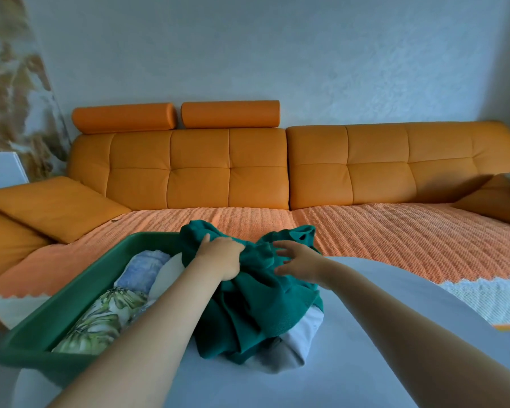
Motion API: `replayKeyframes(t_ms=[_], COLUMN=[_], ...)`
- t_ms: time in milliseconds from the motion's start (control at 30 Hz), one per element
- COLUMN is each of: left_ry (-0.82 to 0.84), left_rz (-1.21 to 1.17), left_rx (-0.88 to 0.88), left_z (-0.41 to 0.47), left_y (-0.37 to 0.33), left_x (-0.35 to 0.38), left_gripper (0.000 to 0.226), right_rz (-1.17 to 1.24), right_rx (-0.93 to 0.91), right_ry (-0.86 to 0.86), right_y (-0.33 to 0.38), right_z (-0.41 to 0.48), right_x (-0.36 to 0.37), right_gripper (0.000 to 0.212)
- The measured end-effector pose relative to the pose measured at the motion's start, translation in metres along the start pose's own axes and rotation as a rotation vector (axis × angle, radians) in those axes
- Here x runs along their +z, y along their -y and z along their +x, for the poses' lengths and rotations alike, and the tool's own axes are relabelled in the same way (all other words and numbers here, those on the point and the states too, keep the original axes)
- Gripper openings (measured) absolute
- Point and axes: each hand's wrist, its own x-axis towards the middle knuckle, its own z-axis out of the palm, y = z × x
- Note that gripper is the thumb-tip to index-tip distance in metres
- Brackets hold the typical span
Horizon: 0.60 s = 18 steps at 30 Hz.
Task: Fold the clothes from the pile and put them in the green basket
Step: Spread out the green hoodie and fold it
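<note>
— Where does the step stand?

— Your left hand (221,254) has its fingers curled into a bunch of the teal knit garment (256,307). It lies crumpled on top of the pile on the pale table (277,387), over a white garment (301,343). Your right hand (299,262) is spread just above the knit and grasps nothing. I cannot tell if its fingertips touch.

— So what makes the fold go well?

— Don't lift by that bunch alone, or the knit will likely hang twisted. Have your right hand find a shoulder or hem edge, pinch it, then draw both hands apart so the piece opens flat. Lift clear of the white garment so it doesn't drag along.

— And the green basket (80,287)?

— It sits just left of the pile, with a leaf-print piece (100,322) already folded inside. Lay the knit beside that.
</note>
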Motion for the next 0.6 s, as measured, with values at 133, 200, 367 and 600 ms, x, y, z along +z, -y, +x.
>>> replayKeyframes(t_ms=[133, 200, 367, 600], left_ry=[-0.353, -0.337, -0.137, -0.341], left_rz=[-0.150, -0.208, -0.050, -0.150], left_rx=[0.230, 0.319, 0.304, 0.242], left_z=[-0.025, -0.038, -0.062, -0.063], left_y=[-0.029, -0.041, -0.058, -0.063], left_x=[0.007, 0.016, 0.054, 0.079], left_gripper=[0.047, 0.038, 0.070, 0.052], right_rz=[0.033, 0.096, -0.447, -0.597], right_rx=[-0.016, -0.015, -0.035, -0.009], right_ry=[0.021, 0.037, -0.093, -0.124], right_y=[-0.019, -0.031, -0.078, -0.071], right_z=[-0.031, -0.046, -0.072, -0.076], right_x=[0.018, 0.026, 0.054, 0.099], right_gripper=[0.070, 0.081, 0.126, 0.136])
